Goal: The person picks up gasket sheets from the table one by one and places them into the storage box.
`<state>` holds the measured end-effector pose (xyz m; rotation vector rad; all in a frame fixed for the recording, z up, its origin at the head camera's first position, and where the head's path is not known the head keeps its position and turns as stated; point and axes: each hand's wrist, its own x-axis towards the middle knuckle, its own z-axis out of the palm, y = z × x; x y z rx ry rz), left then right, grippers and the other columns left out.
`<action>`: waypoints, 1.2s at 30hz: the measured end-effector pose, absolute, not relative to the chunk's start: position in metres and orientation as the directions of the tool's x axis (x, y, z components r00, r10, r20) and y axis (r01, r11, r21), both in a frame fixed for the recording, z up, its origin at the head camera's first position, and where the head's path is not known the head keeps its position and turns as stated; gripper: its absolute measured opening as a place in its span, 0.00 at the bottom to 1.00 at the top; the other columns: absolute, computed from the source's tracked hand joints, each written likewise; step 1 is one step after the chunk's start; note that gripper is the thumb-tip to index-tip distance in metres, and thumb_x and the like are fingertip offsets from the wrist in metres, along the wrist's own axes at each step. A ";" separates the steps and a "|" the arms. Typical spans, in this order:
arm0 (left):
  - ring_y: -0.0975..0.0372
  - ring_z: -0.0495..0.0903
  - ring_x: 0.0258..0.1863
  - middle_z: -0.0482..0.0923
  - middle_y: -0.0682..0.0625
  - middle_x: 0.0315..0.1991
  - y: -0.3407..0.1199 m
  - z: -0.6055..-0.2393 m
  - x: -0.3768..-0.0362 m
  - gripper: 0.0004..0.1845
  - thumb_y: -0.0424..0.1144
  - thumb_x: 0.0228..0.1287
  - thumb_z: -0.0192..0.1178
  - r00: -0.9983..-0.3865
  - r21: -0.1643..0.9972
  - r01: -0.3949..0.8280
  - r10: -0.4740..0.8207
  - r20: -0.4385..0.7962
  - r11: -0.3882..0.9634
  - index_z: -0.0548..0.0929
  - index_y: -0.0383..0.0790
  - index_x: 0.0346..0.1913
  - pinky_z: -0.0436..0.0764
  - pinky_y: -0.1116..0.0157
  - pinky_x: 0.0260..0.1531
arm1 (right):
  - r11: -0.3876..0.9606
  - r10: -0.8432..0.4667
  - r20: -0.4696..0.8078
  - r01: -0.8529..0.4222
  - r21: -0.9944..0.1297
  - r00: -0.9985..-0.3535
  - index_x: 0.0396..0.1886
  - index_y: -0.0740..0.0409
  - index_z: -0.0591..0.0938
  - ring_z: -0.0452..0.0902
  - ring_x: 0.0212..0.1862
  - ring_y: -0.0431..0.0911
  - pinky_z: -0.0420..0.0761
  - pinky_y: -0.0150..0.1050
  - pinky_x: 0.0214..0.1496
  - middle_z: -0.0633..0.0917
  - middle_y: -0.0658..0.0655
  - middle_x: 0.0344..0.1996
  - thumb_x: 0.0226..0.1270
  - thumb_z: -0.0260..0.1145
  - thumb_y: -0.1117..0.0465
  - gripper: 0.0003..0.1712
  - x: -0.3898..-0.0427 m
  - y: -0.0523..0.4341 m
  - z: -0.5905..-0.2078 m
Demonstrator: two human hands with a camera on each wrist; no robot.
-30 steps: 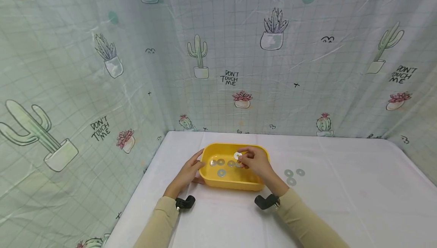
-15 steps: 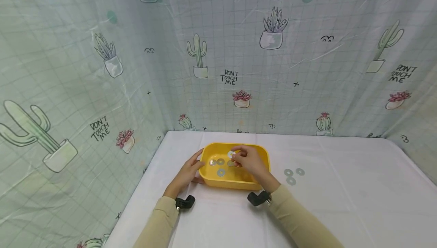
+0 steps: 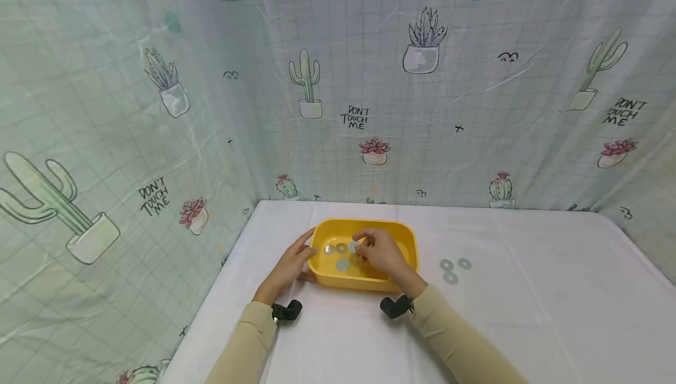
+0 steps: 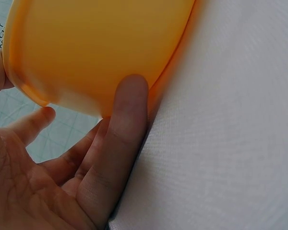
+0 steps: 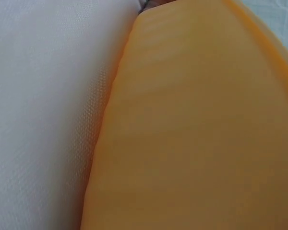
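Near the back left of a white-covered table, a yellow tray sits with its long side running left to right across the person's view. Both hands are at this tray.

Over the tray's middle, the right hand reaches in from the near right, its fingers curled and its fingertips pinched together on a flat silver washer. This washer is held low, just above the tray floor, and lies directly under the grip rather than to either side of it. The right wrist view shows only the tray's outer wall, so it adds nothing about the pinch.

Just to the left of the pinched washer, 3 loose washers lie flat on the tray floor, 2 side by side and 1 nearer the person. The right hand is the nearer hand to all of them.

Against the tray's left end, the left hand rests with straight fingers, holding nothing. In the left wrist view, its thumb presses the yellow outer wall while the other fingers spread loosely behind it.

To the right of the tray, well apart from both hands, 3 more washers lie in a small cluster on the cloth. They sit on the right hand's side of the table.

A cactus-patterned curtain closes off the back and left.
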<state>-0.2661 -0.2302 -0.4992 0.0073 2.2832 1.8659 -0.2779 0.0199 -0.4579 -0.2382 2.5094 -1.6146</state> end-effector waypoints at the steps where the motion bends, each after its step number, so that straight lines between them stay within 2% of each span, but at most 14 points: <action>1: 0.54 0.84 0.41 0.74 0.38 0.57 -0.230 -0.499 -0.266 0.33 0.43 0.75 0.52 -0.981 0.971 -0.118 0.124 -0.146 0.208 0.61 0.66 0.79 0.92 0.53 0.33 | 0.428 -0.218 -0.044 -0.055 -0.902 -0.975 0.49 0.57 0.86 0.82 0.31 0.54 0.78 0.33 0.29 0.85 0.59 0.29 0.69 0.68 0.66 0.10 -0.278 0.020 -0.458; 7: 0.54 0.83 0.41 0.74 0.38 0.57 -0.230 -0.499 -0.267 0.33 0.43 0.75 0.52 -0.982 0.969 -0.121 0.117 -0.149 0.217 0.60 0.66 0.79 0.92 0.53 0.33 | 0.501 -0.276 -0.073 -0.079 -0.862 -0.958 0.45 0.59 0.86 0.79 0.26 0.48 0.76 0.32 0.26 0.84 0.59 0.25 0.67 0.67 0.68 0.08 -0.276 0.018 -0.461; 15: 0.54 0.83 0.41 0.75 0.38 0.58 -0.230 -0.496 -0.266 0.33 0.43 0.75 0.52 -0.982 0.969 -0.119 0.120 -0.148 0.216 0.59 0.66 0.79 0.92 0.53 0.34 | 0.554 -0.337 -0.115 -0.098 -0.827 -0.935 0.43 0.60 0.86 0.78 0.22 0.44 0.78 0.31 0.26 0.83 0.56 0.22 0.68 0.67 0.69 0.06 -0.276 0.017 -0.461; 21: 0.54 0.84 0.41 0.75 0.38 0.59 -0.230 -0.495 -0.265 0.33 0.44 0.75 0.51 -0.981 0.969 -0.122 0.123 -0.151 0.214 0.59 0.65 0.80 0.92 0.53 0.34 | 0.599 -0.358 -0.151 -0.102 -0.794 -0.921 0.41 0.58 0.86 0.73 0.23 0.43 0.72 0.30 0.25 0.81 0.53 0.22 0.66 0.66 0.69 0.07 -0.274 0.017 -0.463; 36: 0.55 0.84 0.41 0.75 0.39 0.57 -0.229 -0.496 -0.265 0.32 0.43 0.75 0.52 -0.981 0.970 -0.123 0.121 -0.151 0.212 0.61 0.65 0.79 0.92 0.53 0.33 | 0.684 -0.302 -0.133 -0.117 -0.720 -0.944 0.37 0.56 0.87 0.75 0.24 0.44 0.71 0.32 0.27 0.82 0.52 0.22 0.64 0.67 0.66 0.05 -0.275 0.017 -0.466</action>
